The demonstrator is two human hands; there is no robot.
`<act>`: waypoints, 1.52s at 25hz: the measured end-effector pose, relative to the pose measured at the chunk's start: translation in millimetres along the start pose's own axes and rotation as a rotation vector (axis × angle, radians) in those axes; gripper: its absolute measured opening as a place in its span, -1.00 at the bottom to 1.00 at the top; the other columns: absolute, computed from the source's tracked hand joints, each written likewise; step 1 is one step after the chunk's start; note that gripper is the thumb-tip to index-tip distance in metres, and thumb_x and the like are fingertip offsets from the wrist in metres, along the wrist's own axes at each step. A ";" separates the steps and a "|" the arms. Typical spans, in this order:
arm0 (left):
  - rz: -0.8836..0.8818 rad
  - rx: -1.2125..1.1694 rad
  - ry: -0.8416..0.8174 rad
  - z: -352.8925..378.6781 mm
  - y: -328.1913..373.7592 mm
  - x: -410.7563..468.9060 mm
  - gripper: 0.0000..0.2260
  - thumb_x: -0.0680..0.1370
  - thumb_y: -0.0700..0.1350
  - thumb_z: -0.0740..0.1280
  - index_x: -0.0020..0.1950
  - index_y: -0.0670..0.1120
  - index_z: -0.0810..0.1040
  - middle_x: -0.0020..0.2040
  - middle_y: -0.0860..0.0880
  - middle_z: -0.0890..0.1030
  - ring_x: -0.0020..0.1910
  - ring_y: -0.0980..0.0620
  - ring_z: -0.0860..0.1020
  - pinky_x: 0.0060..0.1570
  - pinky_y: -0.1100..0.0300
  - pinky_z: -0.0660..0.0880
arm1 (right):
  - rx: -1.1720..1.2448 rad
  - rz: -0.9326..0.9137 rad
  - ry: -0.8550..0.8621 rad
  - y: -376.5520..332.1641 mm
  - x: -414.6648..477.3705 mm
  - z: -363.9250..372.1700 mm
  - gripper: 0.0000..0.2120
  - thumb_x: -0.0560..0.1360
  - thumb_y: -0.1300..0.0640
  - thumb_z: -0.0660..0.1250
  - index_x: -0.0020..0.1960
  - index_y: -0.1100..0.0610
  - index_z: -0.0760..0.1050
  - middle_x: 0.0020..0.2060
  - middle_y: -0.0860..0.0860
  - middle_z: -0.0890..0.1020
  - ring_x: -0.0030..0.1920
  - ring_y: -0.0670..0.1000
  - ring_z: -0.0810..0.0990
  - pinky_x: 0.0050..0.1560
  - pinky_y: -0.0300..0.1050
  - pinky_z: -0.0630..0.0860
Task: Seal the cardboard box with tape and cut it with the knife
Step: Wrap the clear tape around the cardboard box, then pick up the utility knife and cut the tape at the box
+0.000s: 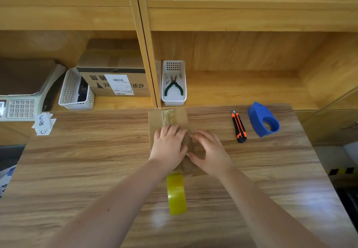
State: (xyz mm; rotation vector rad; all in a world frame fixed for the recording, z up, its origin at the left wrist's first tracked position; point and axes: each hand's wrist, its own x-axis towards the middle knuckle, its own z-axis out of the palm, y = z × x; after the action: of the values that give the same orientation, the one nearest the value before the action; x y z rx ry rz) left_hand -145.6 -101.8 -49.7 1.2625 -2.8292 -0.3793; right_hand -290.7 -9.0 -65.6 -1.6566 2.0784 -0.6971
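A small brown cardboard box [157,120] lies on the wooden table [87,156], with a strip of clear yellowish tape [168,116] running along its top. My left hand [168,147] presses flat on the box's middle, fingers together. Beside it, my right hand [210,151] rests on the box's right side, fingers spread. A yellow tape roll [176,193] stands on the table at the near end of the box, the tape still joined to it. An orange and black utility knife [239,127] lies to the right, apart from both hands.
A blue tape dispenser [264,120] sits right of the knife. A white basket with pliers [173,85], another white basket [75,90], a labelled carton [116,83] and a scale [19,100] line the shelf behind. Paper slips [43,124] lie at the table's left.
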 end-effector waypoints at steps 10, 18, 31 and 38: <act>0.092 0.006 0.050 12.6 28.1 31.1 -0.69 0.48 -0.05 0.32 0.21 -0.04 0.59 0.22 -0.07 0.59 0.23 -0.18 0.50 0.21 -0.13 0.39 | 0.109 0.191 0.125 66.9 8.5 -20.2 -0.53 0.46 0.02 0.42 0.33 0.10 0.46 0.25 -0.01 0.55 0.31 0.04 0.42 0.29 -0.24 0.23; 0.246 -0.041 0.078 29.0 78.1 54.1 -0.68 0.42 -0.04 0.21 0.10 -0.01 0.63 0.08 0.00 0.65 0.07 -0.10 0.58 0.08 -0.04 0.48 | 0.155 0.429 0.209 124.2 16.6 -29.3 -0.57 0.48 0.19 0.36 0.34 0.13 0.44 0.27 0.04 0.54 0.33 0.08 0.43 0.34 -0.08 0.35; 0.291 0.001 0.063 55.2 73.7 47.4 -0.62 0.40 -0.03 0.19 0.16 0.01 0.61 0.14 0.02 0.63 0.15 -0.05 0.56 0.10 0.02 0.52 | 0.012 0.829 0.108 201.7 53.7 -18.6 -0.53 0.49 0.06 0.36 0.35 0.14 0.36 0.28 0.14 0.44 0.35 0.20 0.35 0.30 0.19 0.41; 0.308 -0.019 0.135 54.1 71.8 47.1 -0.64 0.40 -0.09 0.25 0.17 0.00 0.61 0.17 0.03 0.62 0.19 -0.05 0.54 0.17 0.02 0.46 | 0.328 0.975 0.086 209.4 66.2 -12.7 -0.59 0.45 0.09 0.39 0.25 0.19 0.44 0.00 0.12 0.61 -0.02 0.11 0.61 -0.02 0.06 0.60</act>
State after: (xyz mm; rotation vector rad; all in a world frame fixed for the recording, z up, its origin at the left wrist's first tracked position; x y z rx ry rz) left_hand -236.0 -78.8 -89.6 0.7955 -2.8301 -0.2950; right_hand -476.2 -34.7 -181.0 -0.3304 2.3069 -0.6887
